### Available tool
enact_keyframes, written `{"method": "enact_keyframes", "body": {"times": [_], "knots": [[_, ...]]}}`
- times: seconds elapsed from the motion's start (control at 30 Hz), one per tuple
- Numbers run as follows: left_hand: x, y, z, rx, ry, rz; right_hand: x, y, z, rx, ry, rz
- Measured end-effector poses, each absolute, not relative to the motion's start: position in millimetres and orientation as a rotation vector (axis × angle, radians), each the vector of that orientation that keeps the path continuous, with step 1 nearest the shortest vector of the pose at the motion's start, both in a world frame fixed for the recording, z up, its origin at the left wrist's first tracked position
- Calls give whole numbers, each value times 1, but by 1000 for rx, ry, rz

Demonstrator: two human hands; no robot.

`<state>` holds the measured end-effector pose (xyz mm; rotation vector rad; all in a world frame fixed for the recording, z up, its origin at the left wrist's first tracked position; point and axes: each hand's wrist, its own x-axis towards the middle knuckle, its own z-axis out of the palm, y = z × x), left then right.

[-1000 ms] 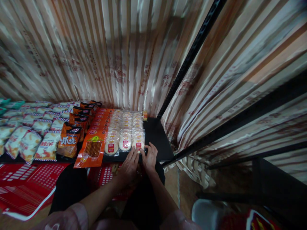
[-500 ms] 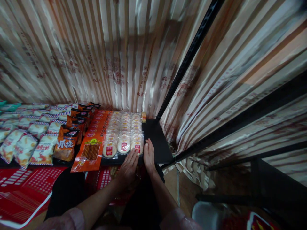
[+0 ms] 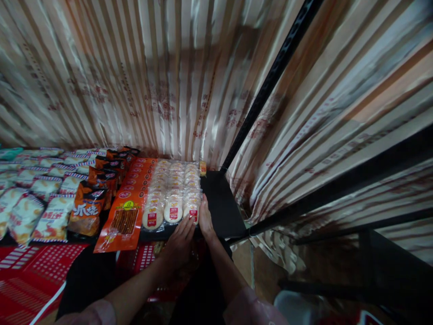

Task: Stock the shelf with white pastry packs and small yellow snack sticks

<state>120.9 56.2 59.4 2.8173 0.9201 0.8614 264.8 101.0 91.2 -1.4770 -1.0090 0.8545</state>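
Three rows of round white rice crackers in clear wrappers with red labels lie overlapping on a black shelf. My left hand has its fingers stretched out, with the tips against the front packet of the rightmost row. Flat on edge along that row's right side is my right hand, fingers straight and touching the wrappers. Neither hand grips anything. Left of the crackers lie orange packs of brown sticks, overlapping front to back and jutting past the shelf's front edge.
Farther left stand orange-and-black snack bags and several rows of white snack bags. A small yellow packet sits at the back. Red baskets are below the shelf. A black post rises before the striped curtain.
My right hand has come left and now lies against the rightmost row of crackers. My left hand remains at the front of that row. The view has shifted slightly.
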Motion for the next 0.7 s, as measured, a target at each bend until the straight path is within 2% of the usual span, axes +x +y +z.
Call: {"method": "enact_keyframes", "body": {"times": [0.43,0.7], "knots": [[120,58,66,2836,986,667,284,137,71,-1479,-1013,819],[121,57,68,2857,995,680,289,144,69,-1435,-1026,773]]}}
